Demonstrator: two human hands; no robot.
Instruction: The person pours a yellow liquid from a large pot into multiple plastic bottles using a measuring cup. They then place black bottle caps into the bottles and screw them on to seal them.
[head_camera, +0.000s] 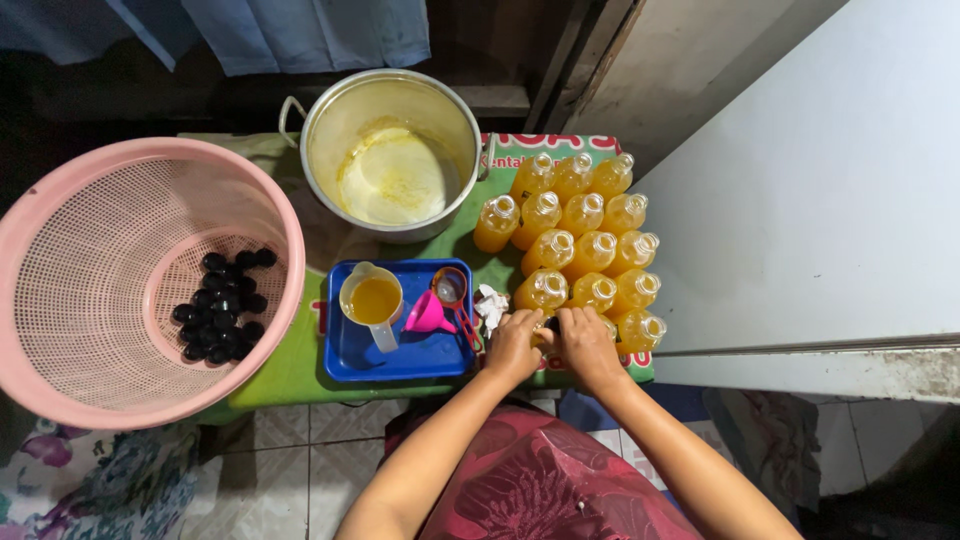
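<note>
Head view: we are looking down on a bottle (548, 330) of yellow-orange liquid standing at the near edge of the table (290, 370), almost wholly covered by the two hands that are meeting over it. The left hand (513, 345) is closing on it from the left and the right hand (588, 345) from the right, so the bottle is sitting directly between the two grips, equally near to each. Its long axis is running upright, toward the camera, as with its neighbours. Both hands are curled with the fingers pressed toward the bottle's top; we judge them to be gripping it, but whether a cap is being pinched there we cannot tell, since the fingers are hiding the neck.

Just beyond the hands, away from the person, we are noting the rest of the filled bottles (590, 215), standing upright in close rows with open mouths. Immediately left of the left hand a crumpled white cloth (491, 305) is lying, then a blue tray (345, 355) carrying a jug (373, 300) of the same liquid, a pink funnel (430, 315) and a small strainer (452, 288). Further beyond, a large metal pot (392, 150) is standing nearly drained. Well to the left, a pink basket (90, 290) is holding dark caps (220, 305).
</note>
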